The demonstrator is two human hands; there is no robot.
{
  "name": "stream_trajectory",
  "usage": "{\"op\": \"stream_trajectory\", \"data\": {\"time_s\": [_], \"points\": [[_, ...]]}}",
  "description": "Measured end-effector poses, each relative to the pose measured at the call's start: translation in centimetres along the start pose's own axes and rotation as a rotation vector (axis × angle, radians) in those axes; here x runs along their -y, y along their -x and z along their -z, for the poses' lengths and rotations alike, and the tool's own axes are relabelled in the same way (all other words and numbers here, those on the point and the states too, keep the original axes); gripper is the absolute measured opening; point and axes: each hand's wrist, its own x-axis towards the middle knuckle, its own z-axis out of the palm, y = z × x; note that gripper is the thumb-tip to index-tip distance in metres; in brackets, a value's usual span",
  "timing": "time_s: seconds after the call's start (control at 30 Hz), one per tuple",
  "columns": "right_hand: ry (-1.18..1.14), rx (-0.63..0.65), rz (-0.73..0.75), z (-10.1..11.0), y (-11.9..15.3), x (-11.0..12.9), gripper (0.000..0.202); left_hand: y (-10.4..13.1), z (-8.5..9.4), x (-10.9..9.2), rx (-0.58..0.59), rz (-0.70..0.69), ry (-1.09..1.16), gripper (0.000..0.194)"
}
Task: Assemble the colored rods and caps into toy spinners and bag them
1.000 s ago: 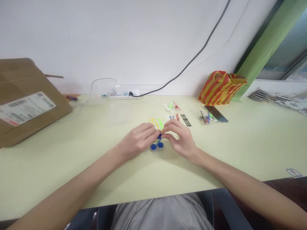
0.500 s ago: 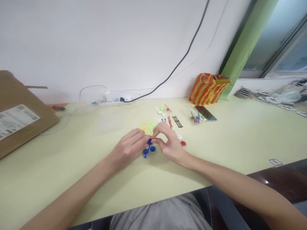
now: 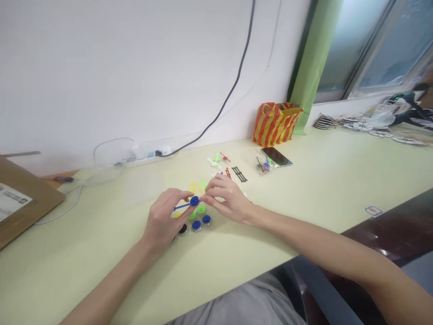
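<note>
A blue plastic disc with a stick (image 3: 194, 201) is held above the table between my two hands. The thumb and fingers of my left hand (image 3: 165, 214) close on the disc, and the thin stick points out to the left. At the disc's right side, my right hand (image 3: 223, 198) pinches the stick's other end, which its fingertips partly hide. Just below lie round blue caps (image 3: 196, 225), green caps (image 3: 201, 209) and a black cap (image 3: 183, 229) on clear bases. Behind the hands are yellow sticks (image 3: 195, 187), partly covered.
Black sticks (image 3: 239, 174) and red sticks (image 3: 228, 173) lie beyond my right hand. Farther back are a phone (image 3: 276, 156), a bag of small parts (image 3: 264, 165) and a striped bag (image 3: 275, 125). A cardboard box (image 3: 30, 198) stands at left, a power strip (image 3: 147, 157) by the wall.
The blue stick has turned from pointing down toward me to pointing left, and the disc is now raised into clear sight. My left hand has opened away from the caps below. The view has shifted right.
</note>
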Motion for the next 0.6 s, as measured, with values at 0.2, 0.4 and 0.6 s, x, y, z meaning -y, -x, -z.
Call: {"op": "stream_trajectory", "data": {"time_s": [0.2,0.4,0.6], "points": [[0.049,0.118,0.020,-0.2,0.1,0.1,0.037,0.0,0.3,-0.1,0.029,0.075,0.020,0.014],[0.038,0.050,0.023,-0.6,0.4,0.3,0.024,0.2,0.2,0.1,0.092,0.048,-0.059,0.012],[0.040,0.079,0.080,-0.5,0.0,0.6,0.010,0.7,-0.8,-0.1,0.087,0.071,-0.082,0.017]]}}
